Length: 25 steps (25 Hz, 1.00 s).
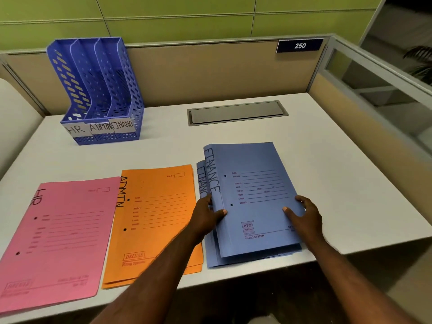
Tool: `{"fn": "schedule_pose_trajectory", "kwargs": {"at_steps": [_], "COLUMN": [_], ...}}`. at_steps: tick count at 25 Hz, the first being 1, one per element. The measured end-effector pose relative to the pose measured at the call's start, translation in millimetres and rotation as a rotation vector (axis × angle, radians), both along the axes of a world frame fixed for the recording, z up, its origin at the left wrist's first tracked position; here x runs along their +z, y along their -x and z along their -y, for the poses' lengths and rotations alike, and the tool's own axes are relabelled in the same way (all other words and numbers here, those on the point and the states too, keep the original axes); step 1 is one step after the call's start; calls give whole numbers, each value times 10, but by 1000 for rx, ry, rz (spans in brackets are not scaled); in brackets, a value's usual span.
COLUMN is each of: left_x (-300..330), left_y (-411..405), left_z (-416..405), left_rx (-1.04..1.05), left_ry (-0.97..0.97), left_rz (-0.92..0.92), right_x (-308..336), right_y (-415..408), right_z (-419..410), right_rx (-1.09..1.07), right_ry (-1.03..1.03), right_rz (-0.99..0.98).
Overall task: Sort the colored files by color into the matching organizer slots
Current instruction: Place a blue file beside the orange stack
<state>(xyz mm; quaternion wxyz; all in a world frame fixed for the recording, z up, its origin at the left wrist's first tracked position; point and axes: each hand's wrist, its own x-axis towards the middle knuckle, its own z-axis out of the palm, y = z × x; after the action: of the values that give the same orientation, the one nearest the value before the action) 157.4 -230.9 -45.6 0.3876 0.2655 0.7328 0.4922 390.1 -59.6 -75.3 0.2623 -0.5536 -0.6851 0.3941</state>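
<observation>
Gripping the spine edge of the blue files (252, 197), the left hand (207, 216) has its thumb on the top cover and its fingers curled under the stack's left side. The right hand (304, 216) holds the opposite edge, thumb laid flat on the cover and fingers wrapped round the right side. The top blue file, marked FINANCE along its spine, sits slightly askew over at least one more blue file with the same word; how many lie beneath is hard to count. The stack seems tipped up a little at its left edge, near the front of the white desk (327, 160). Just left of it lie the orange files (161, 206) marked ADMIN, and beside those the pink files (65, 230) marked HR. Well back on the left stands the blue organizer (100, 90), its three slots labelled HR, ADMIN and FINANCE.
</observation>
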Motion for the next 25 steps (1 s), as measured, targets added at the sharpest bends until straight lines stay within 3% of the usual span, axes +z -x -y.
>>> {"fn": "schedule_pose_trajectory", "kwargs": {"at_steps": [8, 13, 19, 25], "left_x": [-132, -162, -107, 100], "left_y": [-15, 20, 90, 307], "left_z": [-20, -59, 9, 413], "left_rx": [-74, 34, 146, 268], "left_ry": [90, 131, 169, 139], "left_rz": [-81, -170, -212, -366], "right_x": [-226, -249, -120, 64], "right_y": [-5, 99, 399, 1141], "right_z": [38, -9, -198, -19], "right_rx": [36, 28, 82, 360], "right_ry": [-44, -130, -261, -294], "right_rz": [242, 412, 260, 161]}}
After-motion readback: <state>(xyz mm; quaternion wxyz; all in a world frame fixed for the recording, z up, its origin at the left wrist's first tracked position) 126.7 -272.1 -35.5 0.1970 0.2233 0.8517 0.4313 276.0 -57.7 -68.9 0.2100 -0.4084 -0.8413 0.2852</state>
